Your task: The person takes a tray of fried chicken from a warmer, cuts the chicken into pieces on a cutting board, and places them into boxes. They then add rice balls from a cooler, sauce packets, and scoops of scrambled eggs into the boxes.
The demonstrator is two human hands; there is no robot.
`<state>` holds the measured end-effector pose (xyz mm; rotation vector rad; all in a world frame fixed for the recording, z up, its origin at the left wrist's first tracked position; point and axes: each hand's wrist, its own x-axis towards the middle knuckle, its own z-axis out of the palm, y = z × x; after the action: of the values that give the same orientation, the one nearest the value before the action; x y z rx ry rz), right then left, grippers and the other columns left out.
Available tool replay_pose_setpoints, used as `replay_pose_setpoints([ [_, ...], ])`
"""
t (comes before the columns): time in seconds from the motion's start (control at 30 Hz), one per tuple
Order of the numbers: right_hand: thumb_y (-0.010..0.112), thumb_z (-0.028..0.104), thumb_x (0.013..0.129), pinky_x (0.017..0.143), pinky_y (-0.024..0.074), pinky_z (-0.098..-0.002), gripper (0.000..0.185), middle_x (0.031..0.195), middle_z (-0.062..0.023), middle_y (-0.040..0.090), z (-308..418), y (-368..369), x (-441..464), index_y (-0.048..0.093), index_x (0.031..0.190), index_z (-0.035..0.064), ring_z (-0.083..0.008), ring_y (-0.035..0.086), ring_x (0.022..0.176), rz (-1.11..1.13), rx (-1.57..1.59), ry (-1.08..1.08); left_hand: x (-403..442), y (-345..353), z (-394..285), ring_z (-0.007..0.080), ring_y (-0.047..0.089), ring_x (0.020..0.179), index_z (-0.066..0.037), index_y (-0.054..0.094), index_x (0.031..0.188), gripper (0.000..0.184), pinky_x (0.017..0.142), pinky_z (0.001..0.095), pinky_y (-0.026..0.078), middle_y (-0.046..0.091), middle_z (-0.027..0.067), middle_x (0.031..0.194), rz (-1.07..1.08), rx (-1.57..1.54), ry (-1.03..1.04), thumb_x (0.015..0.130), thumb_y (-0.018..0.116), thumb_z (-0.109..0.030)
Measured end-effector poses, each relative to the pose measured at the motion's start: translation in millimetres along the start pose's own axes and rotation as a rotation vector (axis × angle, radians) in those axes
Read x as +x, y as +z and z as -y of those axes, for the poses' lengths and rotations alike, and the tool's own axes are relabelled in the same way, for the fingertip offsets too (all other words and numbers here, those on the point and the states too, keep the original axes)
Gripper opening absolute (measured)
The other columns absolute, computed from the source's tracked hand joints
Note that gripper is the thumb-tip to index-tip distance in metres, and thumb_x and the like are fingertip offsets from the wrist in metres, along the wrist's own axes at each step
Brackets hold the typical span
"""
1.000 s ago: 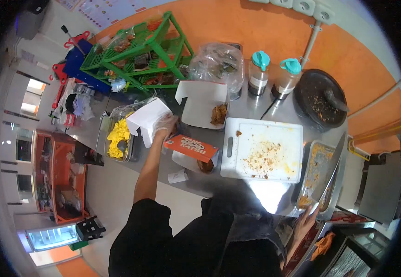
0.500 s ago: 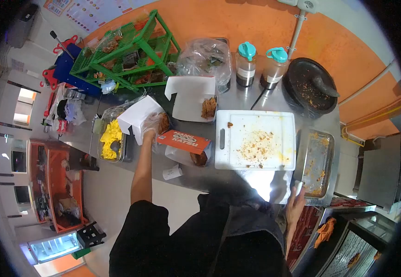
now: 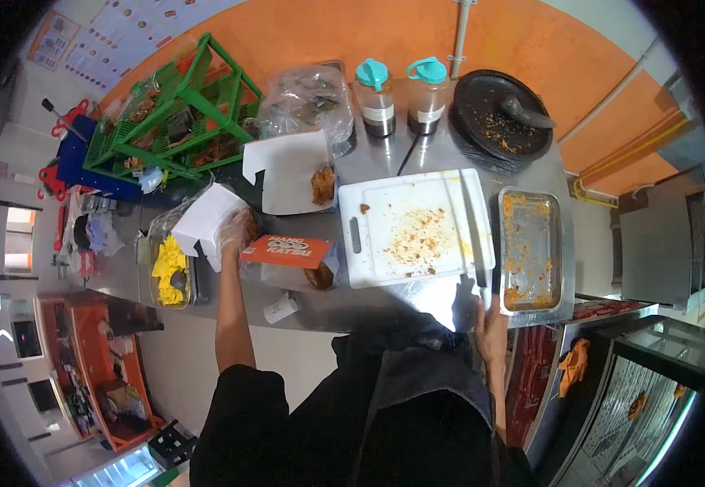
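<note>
One long steel knife (image 3: 473, 223), right grip (image 3: 489, 315) wrapped round it, right side of white rectangular board (image 3: 385, 209); left of that, left grip (image 3: 233, 231) at white cardboard box (image 3: 209, 217), can't tell how closed.

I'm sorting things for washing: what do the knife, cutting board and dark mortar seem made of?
Knife: grey blade with a slight sheen, probably steel; pale handle, perhaps plastic.
Cutting board: likely plastic, white and smooth, without visible wood grain.
Mortar: dark, dull and thick-rimmed, so probably stone, though unconfirmed.
</note>
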<state>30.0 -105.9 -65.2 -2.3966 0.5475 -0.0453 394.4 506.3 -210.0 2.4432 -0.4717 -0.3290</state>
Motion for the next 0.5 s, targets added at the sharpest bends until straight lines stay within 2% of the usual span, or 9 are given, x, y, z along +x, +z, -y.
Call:
replay_pose_setpoints([
  [0.07, 0.051, 0.028, 0.103, 0.054, 0.0432, -0.0489, 0.033, 0.067, -0.0273, 0.059, -5, 10, 0, 0.053, 0.122, 0.0013, -0.0442, 0.062, 0.064, 0.017, -0.056, 0.059, -15, -3, -27, 0.0195, 0.065, 0.101, -0.002, 0.057, 0.134, 0.044, 0.084, 0.0313, 0.051, 0.066, 0.0083, 0.12, -0.33, 0.135, -0.225, 0.094, 0.062, -0.022],
  [0.1, 0.053, 0.029, 0.102, 0.055, 0.0453, -0.0496, 0.033, 0.07, -0.0271, 0.061, -7, 15, 0, 0.053, 0.122, 0.0025, -0.0452, 0.064, 0.067, 0.04, -0.111, 0.114, -14, -9, -58, 0.0195, 0.065, 0.101, -0.002, 0.057, 0.134, 0.044, 0.084, 0.0313, 0.051, 0.066, 0.0083, 0.12, -0.325, 0.134, -0.223, 0.094, 0.062, -0.022],
  [0.13, 0.053, 0.029, 0.102, 0.055, 0.0453, -0.0496, 0.033, 0.07, -0.0271, 0.061, -13, 22, 1, 0.053, 0.122, 0.0025, -0.0452, 0.064, 0.067, 0.043, -0.111, 0.118, -15, -17, -101, 0.0187, 0.063, 0.106, -0.002, 0.055, 0.135, 0.047, 0.088, 0.03, 0.049, 0.065, 0.0093, 0.122, -0.366, -0.149, -0.406, 0.095, 0.062, -0.025],
  [0.17, 0.055, 0.028, 0.101, 0.056, 0.0472, -0.0507, 0.033, 0.075, -0.0271, 0.062, -20, 30, 2, 0.053, 0.123, 0.0039, -0.0461, 0.065, 0.069, -0.053, -0.183, 0.035, -18, -21, -124, 0.0179, 0.061, 0.11, -0.001, 0.054, 0.137, 0.05, 0.092, 0.0287, 0.047, 0.064, 0.0103, 0.125, -0.402, -0.433, -0.588, 0.096, 0.063, -0.028],
  [0.2, 0.057, 0.028, 0.1, 0.058, 0.049, -0.0519, 0.033, 0.08, -0.027, 0.064, -23, 34, 3, 0.053, 0.124, 0.0052, -0.0471, 0.065, 0.071, -0.149, -0.253, -0.048, -21, -22, -123, 0.0179, 0.061, 0.11, -0.001, 0.054, 0.137, 0.05, 0.092, 0.0287, 0.047, 0.064, 0.0103, 0.125, -0.4, -0.431, -0.593, 0.096, 0.063, -0.028],
  [0.23, 0.059, 0.027, 0.098, 0.061, 0.0502, -0.0541, 0.035, 0.093, -0.0278, 0.064, -21, 34, 4, 0.052, 0.127, 0.0074, -0.0485, 0.065, 0.076, -0.094, -0.241, 0.01, -24, -22, -124, 0.0187, 0.059, 0.114, -0.001, 0.054, 0.137, 0.053, 0.095, 0.0292, 0.046, 0.063, 0.0115, 0.127, -0.445, -0.448, -0.594, 0.095, 0.064, -0.031],
  [0.4, 0.059, 0.025, 0.097, 0.072, 0.0515, -0.0543, 0.044, 0.105, -0.0286, 0.061, -36, 53, 7, 0.047, 0.135, 0.0069, -0.048, 0.063, 0.089, -0.045, -0.12, -0.045, -43, -24, -162, 0.0204, 0.056, 0.12, -0.001, 0.058, 0.134, 0.052, 0.099, 0.0312, 0.044, 0.061, 0.0112, 0.13, -0.623, -0.596, -0.619, 0.096, 0.063, -0.036],
  [0.43, 0.059, 0.025, 0.097, 0.072, 0.0518, -0.0537, 0.045, 0.106, -0.0273, 0.061, -29, 48, 6, 0.047, 0.135, 0.007, -0.0479, 0.062, 0.089, -0.041, -0.119, -0.039, -45, -33, -148, 0.0205, 0.056, 0.12, -0.001, 0.056, 0.135, 0.053, 0.1, 0.0315, 0.044, 0.061, 0.0099, 0.132, -0.618, -0.583, -0.667, 0.096, 0.061, -0.036],
  [0.5, 0.06, 0.024, 0.096, 0.074, 0.0521, -0.0527, 0.046, 0.107, -0.025, 0.059, -17, 39, 2, 0.046, 0.136, 0.0068, -0.0473, 0.062, 0.091, -0.033, -0.115, -0.025, -66, -44, -95, 0.0223, 0.053, 0.125, -0.01, 0.05, 0.143, 0.058, 0.103, 0.0392, 0.042, 0.055, 0.0065, 0.139, -0.543, -0.561, -0.615, 0.097, 0.057, -0.044],
])
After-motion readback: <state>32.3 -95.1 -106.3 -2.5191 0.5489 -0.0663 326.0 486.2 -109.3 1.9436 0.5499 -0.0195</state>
